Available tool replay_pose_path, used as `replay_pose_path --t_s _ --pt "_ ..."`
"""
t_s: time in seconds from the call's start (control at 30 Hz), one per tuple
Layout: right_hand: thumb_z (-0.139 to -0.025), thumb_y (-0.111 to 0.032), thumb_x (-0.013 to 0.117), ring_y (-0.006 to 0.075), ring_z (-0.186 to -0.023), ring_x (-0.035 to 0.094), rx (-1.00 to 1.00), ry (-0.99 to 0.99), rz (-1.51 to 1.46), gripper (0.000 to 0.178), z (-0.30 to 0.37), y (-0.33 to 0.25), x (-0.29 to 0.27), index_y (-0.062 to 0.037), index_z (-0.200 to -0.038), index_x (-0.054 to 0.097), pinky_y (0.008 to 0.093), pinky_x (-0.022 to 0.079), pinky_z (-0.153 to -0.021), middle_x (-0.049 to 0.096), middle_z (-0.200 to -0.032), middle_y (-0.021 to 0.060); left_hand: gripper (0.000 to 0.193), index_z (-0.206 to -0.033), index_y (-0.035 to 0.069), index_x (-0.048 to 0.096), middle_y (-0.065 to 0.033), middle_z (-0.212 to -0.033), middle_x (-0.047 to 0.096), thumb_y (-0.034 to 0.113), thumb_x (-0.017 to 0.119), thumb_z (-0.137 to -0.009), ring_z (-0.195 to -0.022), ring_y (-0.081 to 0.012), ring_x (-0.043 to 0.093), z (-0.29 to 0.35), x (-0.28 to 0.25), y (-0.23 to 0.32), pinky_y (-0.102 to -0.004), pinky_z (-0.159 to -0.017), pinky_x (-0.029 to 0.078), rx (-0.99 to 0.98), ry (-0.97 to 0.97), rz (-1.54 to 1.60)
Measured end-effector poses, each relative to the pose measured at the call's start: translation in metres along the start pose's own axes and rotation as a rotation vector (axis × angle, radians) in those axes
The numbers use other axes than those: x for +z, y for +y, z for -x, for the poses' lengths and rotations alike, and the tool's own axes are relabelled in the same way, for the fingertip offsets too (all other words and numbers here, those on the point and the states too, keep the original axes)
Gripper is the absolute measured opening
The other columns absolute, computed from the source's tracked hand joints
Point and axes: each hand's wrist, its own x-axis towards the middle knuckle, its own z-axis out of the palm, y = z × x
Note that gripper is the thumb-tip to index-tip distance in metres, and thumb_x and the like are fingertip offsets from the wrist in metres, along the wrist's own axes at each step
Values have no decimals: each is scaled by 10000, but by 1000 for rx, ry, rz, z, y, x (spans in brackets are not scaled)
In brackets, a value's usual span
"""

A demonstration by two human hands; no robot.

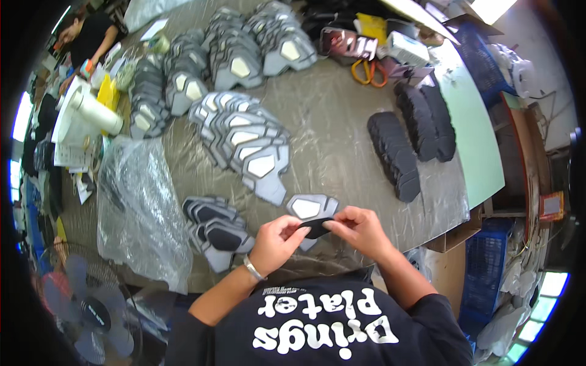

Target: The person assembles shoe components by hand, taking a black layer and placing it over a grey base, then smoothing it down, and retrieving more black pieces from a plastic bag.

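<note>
My left hand [276, 243] and my right hand [361, 230] pinch a small black pad [315, 228] from its two sides. Just beneath and beyond it lies a grey shaped piece with a white patch [307, 208], partly hidden by the pad and my fingers. To the left of my left hand is a pile of grey pieces with black pads on them [223, 238]. Farther off, a fanned stack of grey pieces with white patches [259, 163] lies on the plastic-covered table [332, 137].
Stacks of black pads [394, 155] lie at the right. More grey-piece stacks [237, 67] line the back, with orange-handled scissors [368, 73] and a phone [348, 44] beside them. Clear plastic sheeting [140, 207] hangs at the left edge, near a fan [91, 311]. A person [91, 36] is at far left.
</note>
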Motion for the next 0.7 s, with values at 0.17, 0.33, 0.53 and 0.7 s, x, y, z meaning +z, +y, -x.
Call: replay_pose_path --t_s 0.17,0.33,0.53,0.7 --pt "-879 -164 730 17 -562 499 85 65 36 225 -10 -1 2 13 -762 655 201 386 -485 587 -622 -33 316 -1120 -6 623 -116 -1022 660 61 734 -831 -815 -179 646 5 -2 6 -290 -699 524 194 206 -375" --pt "-891 -201 714 52 -523 556 256 136 -206 265 -21 -7 20 38 -781 679 212 432 -475 631 -615 19 343 -1064 17 655 -122 -1042 638 89 780 -752 -935 -287 613 12 -8 -9 -382 -827 498 533 136 -844" --pt "-908 -198 697 54 -518 567 269 119 -172 269 -24 -5 31 47 -798 688 215 441 -474 642 -618 31 363 -1082 16 651 -99 -1095 633 92 778 -751 -990 -270 609 13 -8 -17 -371 -850 497 530 184 -812" --pt "-907 -198 695 56 -517 569 266 110 -130 271 -26 -9 33 50 -797 691 217 443 -476 640 -612 29 430 -1150 9 629 -106 -1206 628 93 774 -754 -1009 -259 598 9 -9 -19 -359 -861 483 572 181 -839"
